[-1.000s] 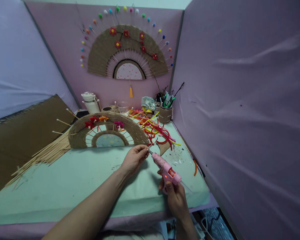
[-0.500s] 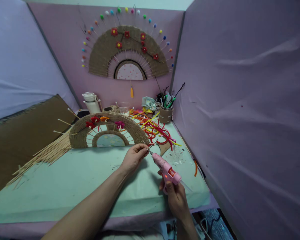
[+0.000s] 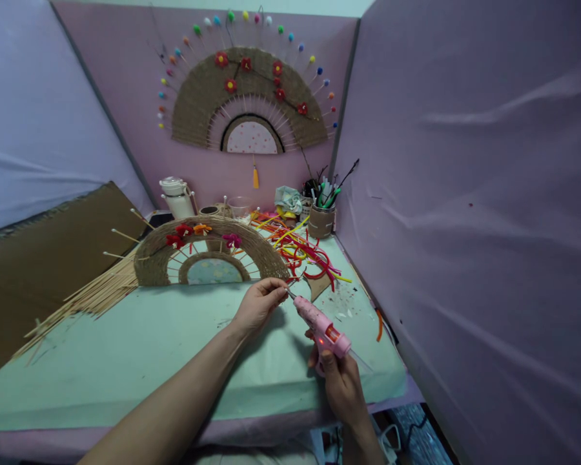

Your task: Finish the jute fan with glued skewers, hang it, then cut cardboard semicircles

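Observation:
My right hand [image 3: 341, 384] is wrapped round the handle of a pink hot glue gun [image 3: 322, 326], its small red light lit and a clear glue stick poking out of the back. The nozzle points up and left, right at the fingertips of my left hand [image 3: 261, 303]. Those fingers are pinched together on something too small to make out. Just behind them stands a twine-wrapped, half-round fan [image 3: 150, 258] with red, orange and magenta flowers; its lower right end is partly hidden near my left hand. White-tipped sticks jut from its left side.
Colourful pipe cleaners [image 3: 295, 248] lie tangled behind the fan, beside a cardboard scrap [image 3: 318, 286]. Thin wooden sticks [image 3: 91, 284] are piled left. A pen holder [image 3: 321, 221] and a white bottle [image 3: 177, 199] stand at the back. A larger decorated fan [image 3: 193, 103] hangs on the wall.
Almost nothing differs. Both hands and the glue gun hold the same place, with the nozzle still at my left fingertips; the view has shifted very slightly.

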The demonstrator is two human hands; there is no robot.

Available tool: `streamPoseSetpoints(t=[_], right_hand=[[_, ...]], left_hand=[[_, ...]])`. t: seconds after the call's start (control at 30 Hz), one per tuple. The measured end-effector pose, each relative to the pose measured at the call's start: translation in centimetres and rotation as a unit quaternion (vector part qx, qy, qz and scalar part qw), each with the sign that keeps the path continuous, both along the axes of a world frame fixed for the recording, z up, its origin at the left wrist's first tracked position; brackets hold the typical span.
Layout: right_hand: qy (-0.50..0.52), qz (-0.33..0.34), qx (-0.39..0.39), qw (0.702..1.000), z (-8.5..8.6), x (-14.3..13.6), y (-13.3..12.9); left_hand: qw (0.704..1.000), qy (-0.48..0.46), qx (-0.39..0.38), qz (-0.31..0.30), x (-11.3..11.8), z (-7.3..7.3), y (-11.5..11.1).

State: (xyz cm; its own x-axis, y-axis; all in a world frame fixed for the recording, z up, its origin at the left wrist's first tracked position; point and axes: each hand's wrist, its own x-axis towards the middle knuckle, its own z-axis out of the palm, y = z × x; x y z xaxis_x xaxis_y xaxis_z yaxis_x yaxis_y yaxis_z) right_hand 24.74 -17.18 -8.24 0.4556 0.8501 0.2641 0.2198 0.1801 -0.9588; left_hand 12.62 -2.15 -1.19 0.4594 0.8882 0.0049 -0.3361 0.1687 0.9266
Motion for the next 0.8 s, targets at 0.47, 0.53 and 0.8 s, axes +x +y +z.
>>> streamPoseSetpoints(t=[0.47,0.53,0.8], right_hand=[[-0.026,0.025,-0.019,0.999,0.7,0.23,-0.01],[-0.026,0.027,-0.017,0.999,0.79,0.21,0.01],[-0.016,0.016,-0.013,1.0,0.63,0.16,-0.05]], left_hand=[[1.0,0.025,0.002,0.011,-0.18,-0.38,0.31],[0.999,0.033,0.004,0.015,-0.2,-0.31,0.3],[0.999,0.039,0.011,0.016,-0.29,-0.33,0.31]])
